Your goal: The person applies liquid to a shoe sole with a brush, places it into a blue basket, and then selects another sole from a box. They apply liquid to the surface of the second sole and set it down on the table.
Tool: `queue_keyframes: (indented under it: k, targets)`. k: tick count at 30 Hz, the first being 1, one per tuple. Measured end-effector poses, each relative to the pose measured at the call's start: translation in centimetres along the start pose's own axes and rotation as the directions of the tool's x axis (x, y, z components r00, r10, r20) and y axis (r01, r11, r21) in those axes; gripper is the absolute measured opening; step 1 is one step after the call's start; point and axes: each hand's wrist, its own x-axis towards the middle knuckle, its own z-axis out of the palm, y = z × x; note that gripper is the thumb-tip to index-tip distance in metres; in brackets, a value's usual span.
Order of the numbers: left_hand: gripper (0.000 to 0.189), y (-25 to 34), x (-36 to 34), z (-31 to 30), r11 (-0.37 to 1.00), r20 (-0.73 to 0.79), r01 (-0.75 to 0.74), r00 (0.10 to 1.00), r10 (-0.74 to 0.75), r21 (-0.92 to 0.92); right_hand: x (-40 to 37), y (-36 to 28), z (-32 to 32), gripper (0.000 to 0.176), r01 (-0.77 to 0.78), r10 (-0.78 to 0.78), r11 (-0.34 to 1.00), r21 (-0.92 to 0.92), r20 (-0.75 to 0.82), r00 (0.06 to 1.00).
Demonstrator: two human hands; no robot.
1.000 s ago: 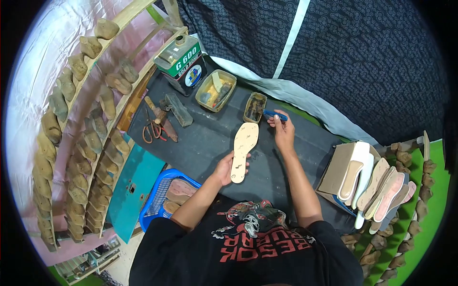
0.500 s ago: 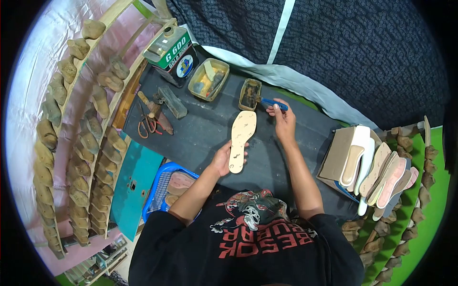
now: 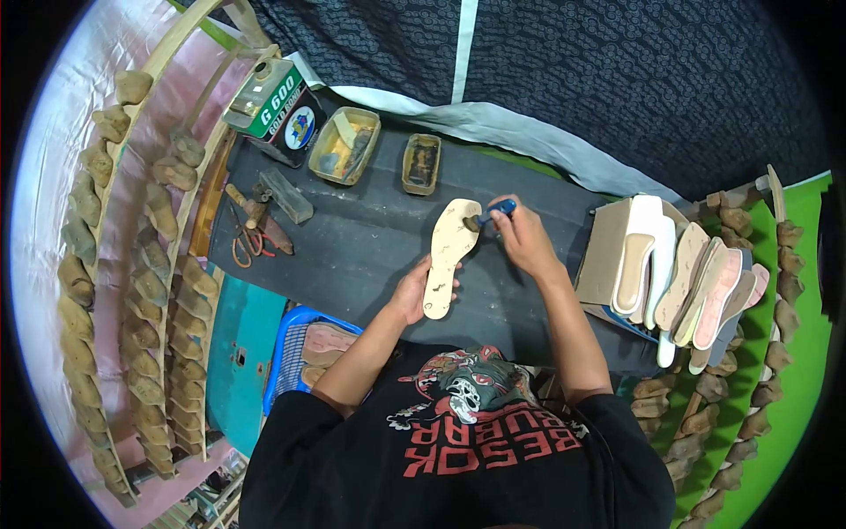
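Observation:
My left hand point(image 3: 414, 291) grips a pale yellow insole point(image 3: 445, 256) near its heel, with the toe end pointing away from me. Dark specks mark the insole's face. In my right hand point(image 3: 526, 236) is a brush point(image 3: 502, 208) with a blue handle. Its dark bristles rest at the right edge of the insole's toe part. Beyond the insole stands a small rectangular glue tub point(image 3: 435, 178), dark inside. To its left sits a larger yellowish container point(image 3: 374, 132) with a few items in it.
A G 600 can point(image 3: 278, 106) stands at the back left. Pincers point(image 3: 240, 251), a hammer point(image 3: 251, 208) and a grey block point(image 3: 286, 196) lie on the dark table point(image 3: 352, 251). At right, a cardboard box point(image 3: 606, 251) holds several insoles. Wooden shoe lasts point(image 3: 79, 282) line racks.
The brush has come away from the small tub to the insole's toe part. My right hand has moved down toward me, while my left hand keeps its hold. The whole view has shifted slightly.

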Motion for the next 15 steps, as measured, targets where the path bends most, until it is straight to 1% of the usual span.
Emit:
queue_keyframes:
  k: [2,3,6,7,10,11,15]
  targets:
    - [0.045,-0.5,0.4,0.4,1.000,0.021,0.003,1.000,-0.004,0.014,-0.9,0.0,-0.6,0.016,0.058,-0.059,0.996,-0.071,-0.019,0.998]
    - [0.045,-0.8,0.7,0.4,1.000,0.039,0.006,0.999,-0.006,0.016,-1.2,0.5,-0.9,0.017,0.039,-0.046,0.995,-0.087,-0.079,0.996]
    - [0.043,-1.6,1.0,0.9,0.999,0.055,0.013,0.998,-0.015,0.043,-1.4,1.3,-2.1,0.017,-0.039,0.026,0.997,-0.071,-0.171,0.985]
    - [0.043,-1.7,1.1,1.0,0.998,0.054,0.013,0.998,-0.016,0.056,-1.7,1.2,-2.5,0.017,-0.045,0.034,0.997,-0.070,-0.152,0.988]
    - [0.043,-2.2,1.1,1.4,0.996,0.071,0.001,0.997,-0.007,0.086,-3.0,0.3,-2.8,0.016,0.093,-0.102,0.988,-0.120,-0.070,0.992]
    - [0.043,-2.4,1.1,1.5,0.996,0.069,0.002,0.998,-0.008,0.084,-3.6,0.2,-2.8,0.015,0.078,-0.083,0.991,-0.106,-0.036,0.996]
    - [0.043,-3.1,0.8,1.7,0.997,0.057,0.004,0.998,-0.009,0.080,-4.3,0.7,-3.3,0.014,0.008,-0.013,0.998,-0.062,-0.082,0.997]
